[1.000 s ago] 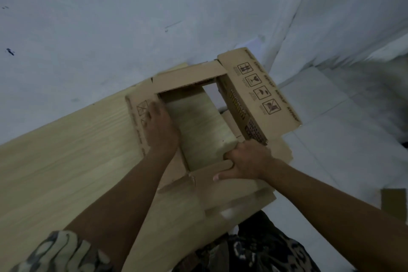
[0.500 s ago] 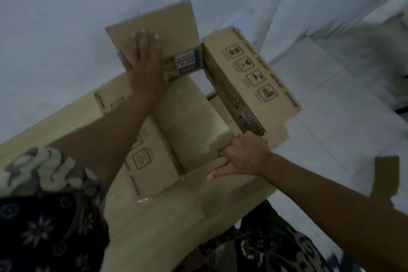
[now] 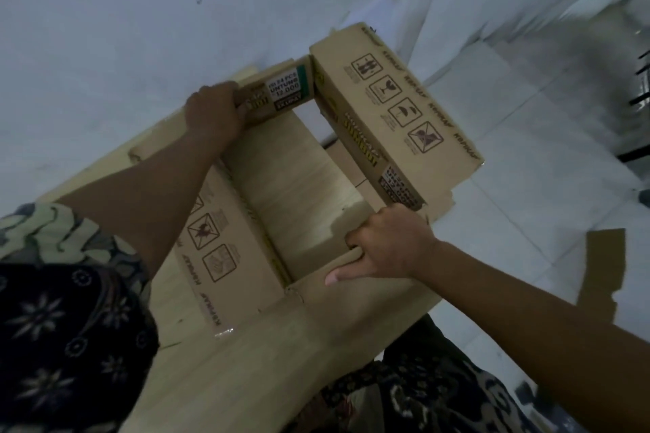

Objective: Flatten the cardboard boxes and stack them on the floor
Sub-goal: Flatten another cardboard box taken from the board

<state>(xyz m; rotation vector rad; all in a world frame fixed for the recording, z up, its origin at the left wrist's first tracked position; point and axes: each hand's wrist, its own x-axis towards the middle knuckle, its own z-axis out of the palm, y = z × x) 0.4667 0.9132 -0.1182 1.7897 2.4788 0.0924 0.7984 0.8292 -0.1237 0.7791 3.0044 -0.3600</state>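
An open brown cardboard box [image 3: 397, 105] stands on a light wooden table [image 3: 246, 362], its flaps spread outward and its inside showing the table through it. Handling symbols are printed on its right flap and on its left flap [image 3: 214, 250]. My left hand [image 3: 214, 109] grips the top edge of the far wall, fingers curled over it. My right hand [image 3: 383, 246] grips the top edge of the near wall, fingers hooked inside and thumb lying along the outer face.
A white wall rises behind the table. To the right lies a pale tiled floor [image 3: 527, 137] with a flat piece of cardboard [image 3: 601, 267] on it. The table's right edge runs just under the box's right flap.
My left hand left the box's left flap, pushed the far flap up, then folded it back down and now grips the far wall. My right hand stayed on the near wall.
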